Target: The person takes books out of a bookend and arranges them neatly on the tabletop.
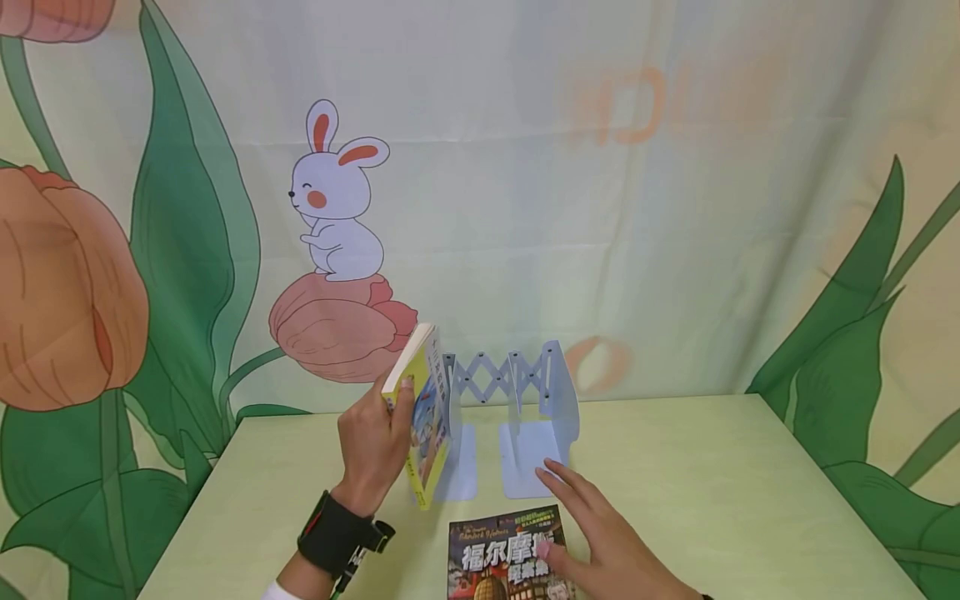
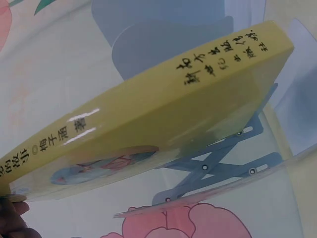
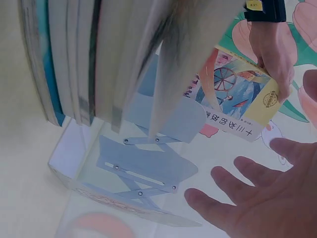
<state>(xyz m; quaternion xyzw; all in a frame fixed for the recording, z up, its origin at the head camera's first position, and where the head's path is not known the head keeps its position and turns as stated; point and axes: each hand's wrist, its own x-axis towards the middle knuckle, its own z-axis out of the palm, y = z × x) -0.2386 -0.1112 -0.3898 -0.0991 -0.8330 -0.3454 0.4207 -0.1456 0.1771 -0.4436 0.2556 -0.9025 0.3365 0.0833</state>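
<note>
My left hand [image 1: 372, 450] grips a yellow-spined paperback book [image 1: 429, 433] by its near side, thumb on the illustrated cover. The book stands upright and slightly tilted at the left side of a pale blue expandable bookend [image 1: 564, 400]. In the left wrist view, its yellow spine [image 2: 148, 101] overlaps the bookend's crossed metal bars [image 2: 204, 167]. My right hand [image 1: 611, 537] is held with fingers spread and nothing in them, over the right edge of a dark-covered book [image 1: 487, 557] with large white characters.
In the right wrist view, that book tops a stack of several books [image 3: 84, 59] close in front of the bookend. The pale green table [image 1: 660, 458] runs back to a hanging cloth backdrop [image 1: 480, 208] printed with a rabbit and tulips.
</note>
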